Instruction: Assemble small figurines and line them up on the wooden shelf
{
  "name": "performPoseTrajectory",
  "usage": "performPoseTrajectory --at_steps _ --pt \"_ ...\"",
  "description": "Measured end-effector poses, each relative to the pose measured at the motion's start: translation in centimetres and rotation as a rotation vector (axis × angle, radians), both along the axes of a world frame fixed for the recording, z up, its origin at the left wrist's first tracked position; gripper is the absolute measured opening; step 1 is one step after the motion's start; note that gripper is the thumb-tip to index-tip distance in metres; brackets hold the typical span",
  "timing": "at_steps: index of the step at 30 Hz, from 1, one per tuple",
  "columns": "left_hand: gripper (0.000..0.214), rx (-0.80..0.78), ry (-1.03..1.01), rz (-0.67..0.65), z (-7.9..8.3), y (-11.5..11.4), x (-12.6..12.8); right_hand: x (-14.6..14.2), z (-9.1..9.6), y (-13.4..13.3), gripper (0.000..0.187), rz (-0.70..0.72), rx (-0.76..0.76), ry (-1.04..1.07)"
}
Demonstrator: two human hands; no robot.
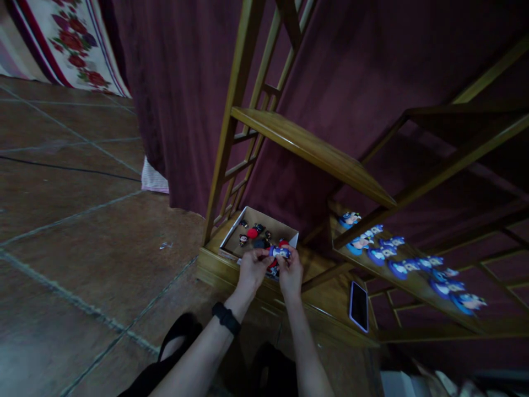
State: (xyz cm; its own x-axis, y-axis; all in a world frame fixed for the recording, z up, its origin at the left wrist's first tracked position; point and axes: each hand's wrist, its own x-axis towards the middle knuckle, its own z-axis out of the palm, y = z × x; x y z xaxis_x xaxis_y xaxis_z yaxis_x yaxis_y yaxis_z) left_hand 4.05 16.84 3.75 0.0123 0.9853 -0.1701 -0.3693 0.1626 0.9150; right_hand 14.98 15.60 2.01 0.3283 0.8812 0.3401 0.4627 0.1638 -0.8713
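Over the near edge of a shallow cardboard box (231, 249), my left hand (253, 270) and my right hand (291, 271) hold one small purple-and-white figurine (280, 252) between them. Fingers of both hands are closed on its two ends. Inside the box lie several small figures in black and red, among them a dark figure (243, 240) and a red piece (252, 233). My hands and the figurine cover part of the box's near side. A black watch (226, 318) is on my left wrist.
The box stands on the low wooden base of a shelf unit, with a phone (358, 306) further right. Several blue and purple figurines (382, 253) line a shelf at right. A wooden shelf board (314, 151) juts out above the box. Dark red curtain (177, 110) hangs behind.
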Motion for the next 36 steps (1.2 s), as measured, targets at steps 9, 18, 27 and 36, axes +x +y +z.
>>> performPoseTrajectory --at_steps 9,18,27,36 --pt "0.017 -0.047 -0.091 0.036 -0.5 -0.2 0.1 -0.1 1.4 -0.5 0.026 0.052 0.023 -0.163" --pt "0.020 -0.279 -0.369 -0.207 -1.1 0.5 -0.1 0.1 2.2 -1.3 0.042 0.116 0.036 0.037" --pt "0.022 -0.253 -0.511 -0.359 -0.9 0.3 0.1 1.4 2.6 -2.3 0.027 0.239 0.014 0.546" --pt "0.021 0.020 -0.321 -0.447 1.4 -0.5 0.7 2.5 3.5 -3.3 0.020 0.289 0.043 0.922"
